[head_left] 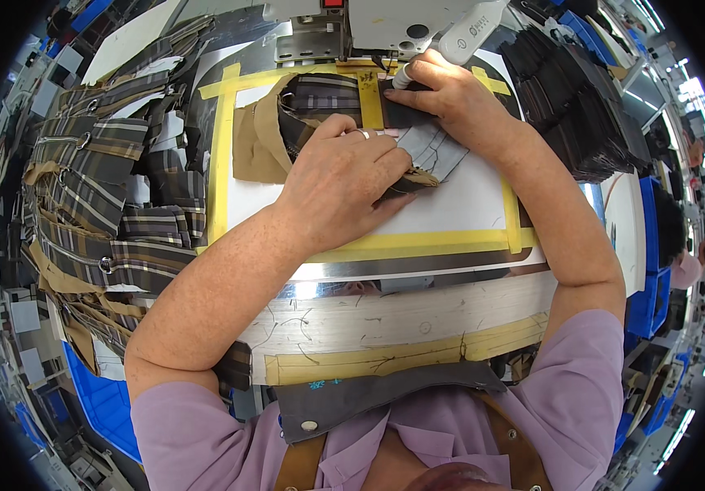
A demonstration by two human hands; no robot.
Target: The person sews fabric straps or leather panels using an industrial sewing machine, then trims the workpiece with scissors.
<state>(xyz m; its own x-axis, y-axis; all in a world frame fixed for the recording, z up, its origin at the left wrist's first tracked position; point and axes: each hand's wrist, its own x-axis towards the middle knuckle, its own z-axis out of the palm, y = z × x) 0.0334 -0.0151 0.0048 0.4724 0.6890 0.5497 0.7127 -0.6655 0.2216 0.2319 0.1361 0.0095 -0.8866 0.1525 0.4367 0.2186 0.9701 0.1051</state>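
Observation:
On a white work surface, my left hand (344,184) is closed over a folded plaid fabric piece (319,94) with tan lining (258,143); its curled fingers hide part of the layers. A ring is on one finger. My right hand (454,98) is bent over a dark fabric piece (401,113) close to the sewing machine (393,29), its fingertips pinched down at the fabric. Beside them shows a white cylindrical end (402,78); whether I hold it is unclear. A grey panel with drawn lines (438,147) lies between my hands.
Plaid pieces with zippers (82,204) are heaped at left, and dark pieces (573,106) are stacked at right. Yellow tape (418,244) frames the work surface. A white lamp (473,33) overhangs the right hand. Blue bins (651,295) stand at right.

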